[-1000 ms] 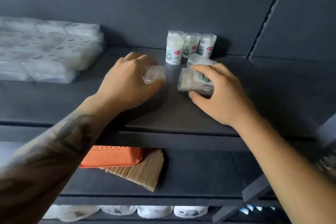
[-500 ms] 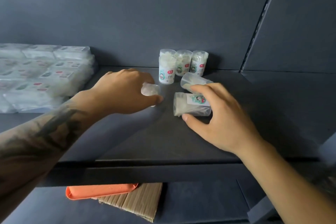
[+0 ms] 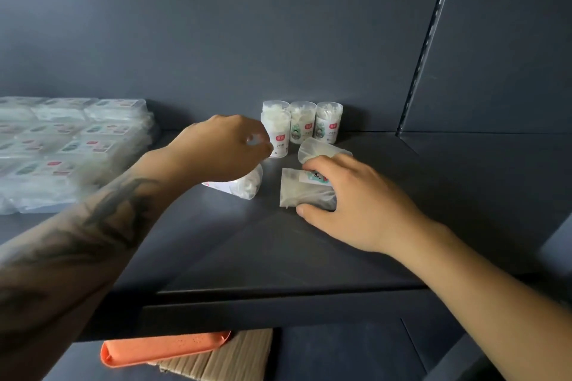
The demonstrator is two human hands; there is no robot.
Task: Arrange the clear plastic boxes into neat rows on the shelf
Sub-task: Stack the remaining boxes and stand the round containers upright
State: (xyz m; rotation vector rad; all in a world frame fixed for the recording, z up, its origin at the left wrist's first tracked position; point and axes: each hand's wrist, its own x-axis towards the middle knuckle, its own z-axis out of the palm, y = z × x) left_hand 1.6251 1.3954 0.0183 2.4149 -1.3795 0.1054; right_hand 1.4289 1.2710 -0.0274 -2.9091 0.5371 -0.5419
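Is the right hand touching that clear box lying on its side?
Touching. The head view shows the right hand with fingers over the lying box and thumb against its lower edge.

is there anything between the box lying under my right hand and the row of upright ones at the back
Yes. Another clear box lies on its side directly behind the box your right hand holds, between it and the upright row by the back wall. The shelf surface elsewhere around it looks open.
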